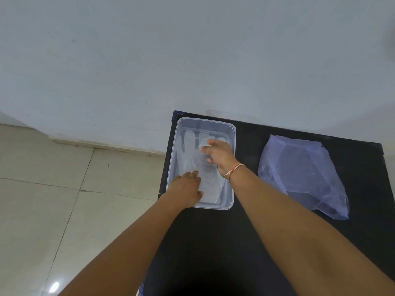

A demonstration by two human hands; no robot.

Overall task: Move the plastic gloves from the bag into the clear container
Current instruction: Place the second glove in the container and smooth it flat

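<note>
A clear rectangular container [232, 133] sits at the far left corner of the black table. Thin see-through plastic gloves [188, 150] lie flat inside it, fingers pointing away from me. My left hand [188, 189] rests palm down on the gloves' near end, fingers spread flat. My right hand [218, 154] is over the container's far right part, thumb and fingers pinched on a glove's edge. The pale blue plastic bag [303, 176] lies crumpled on the table to the right, apart from both hands.
The black table [245, 231] stands against a white wall [192, 60]. Its left edge runs just beside the container, with a beige tiled floor [53, 199] below. A red and white thread band [234, 170] is on my right wrist.
</note>
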